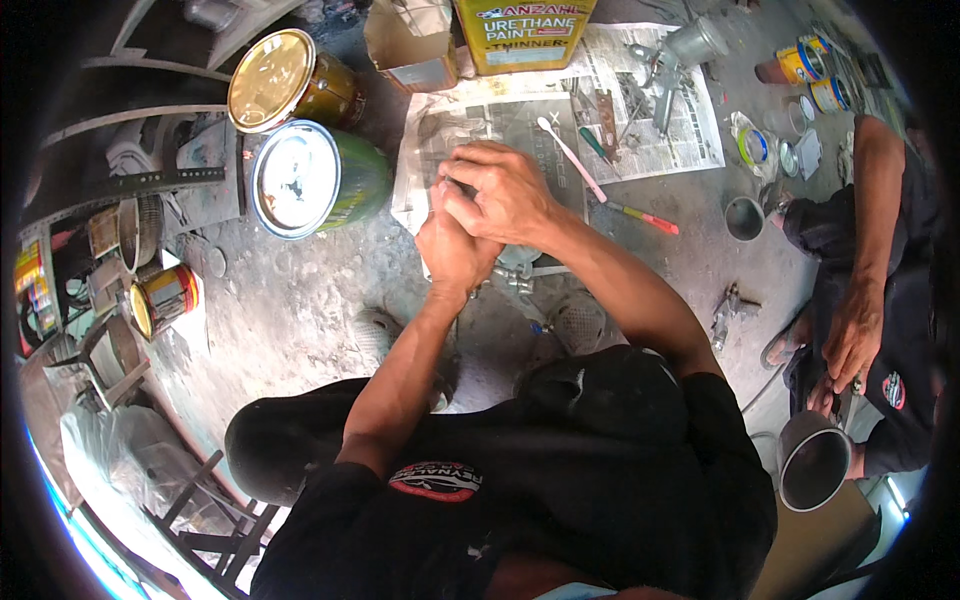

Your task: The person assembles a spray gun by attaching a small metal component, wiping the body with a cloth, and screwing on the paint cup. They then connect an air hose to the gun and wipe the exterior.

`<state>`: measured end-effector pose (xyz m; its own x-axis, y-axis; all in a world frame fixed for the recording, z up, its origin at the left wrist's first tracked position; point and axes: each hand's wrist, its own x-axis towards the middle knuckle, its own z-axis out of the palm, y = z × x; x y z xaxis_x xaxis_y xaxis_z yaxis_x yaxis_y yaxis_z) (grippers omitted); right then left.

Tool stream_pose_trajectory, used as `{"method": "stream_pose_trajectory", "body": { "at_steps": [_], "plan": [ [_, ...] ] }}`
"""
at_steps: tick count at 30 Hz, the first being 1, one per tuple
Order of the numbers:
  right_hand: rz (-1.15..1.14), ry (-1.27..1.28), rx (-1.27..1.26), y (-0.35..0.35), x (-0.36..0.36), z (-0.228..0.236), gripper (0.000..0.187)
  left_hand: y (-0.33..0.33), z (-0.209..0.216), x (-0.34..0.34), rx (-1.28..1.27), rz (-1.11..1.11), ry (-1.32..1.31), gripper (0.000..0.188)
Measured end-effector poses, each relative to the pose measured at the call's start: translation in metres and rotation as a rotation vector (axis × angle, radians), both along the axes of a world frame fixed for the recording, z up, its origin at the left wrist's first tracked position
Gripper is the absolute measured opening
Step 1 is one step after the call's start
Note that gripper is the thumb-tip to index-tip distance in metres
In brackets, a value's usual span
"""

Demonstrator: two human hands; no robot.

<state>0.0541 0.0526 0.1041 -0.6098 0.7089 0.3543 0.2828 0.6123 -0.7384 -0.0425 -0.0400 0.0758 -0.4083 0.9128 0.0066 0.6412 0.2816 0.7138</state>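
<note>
Both of my hands meet in front of me, above the near edge of a spread newspaper [690, 150]. My left hand [455, 248] is closed, and my right hand [500, 195] curls over it with bent fingers. Whatever lies between them is hidden. Just below my hands a small metal fitting [516, 282] shows, part of something mostly covered; I cannot tell if I hold it. Right of my hands lie a pink-handled brush [573, 160] with a white head, a green-handled tool [593, 144] and a slim red and yellow-green tool [648, 217]. A metal spray gun [663, 85] rests farther off on the paper.
At the left stand a green can [350, 180] and a gold-lidded can [275, 80]. Behind are an open cardboard box [410, 50] and a yellow thinner tin [522, 40]. On the right, another person's hand [855, 325] works near a grey cup [815, 465]; a spray gun body [733, 312] lies nearby.
</note>
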Motion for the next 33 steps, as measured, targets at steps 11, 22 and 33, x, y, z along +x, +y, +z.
{"method": "stream_pose_trajectory", "body": {
  "at_steps": [11,22,33],
  "plan": [
    [0.022,-0.083,0.083,0.005,-0.007,-0.029,0.023,-0.003,-0.045,-0.016,0.030,-0.129,0.018,0.068],
    [-0.660,-0.752,-0.185,0.106,0.138,-0.137,0.031,0.035,-0.049,0.010,-0.625,0.072,0.030,0.113],
    [-0.829,-0.683,-0.261,0.112,0.129,-0.136,0.025,0.040,-0.093,-0.007,-0.448,-0.072,-0.249,0.117]
  ]
}}
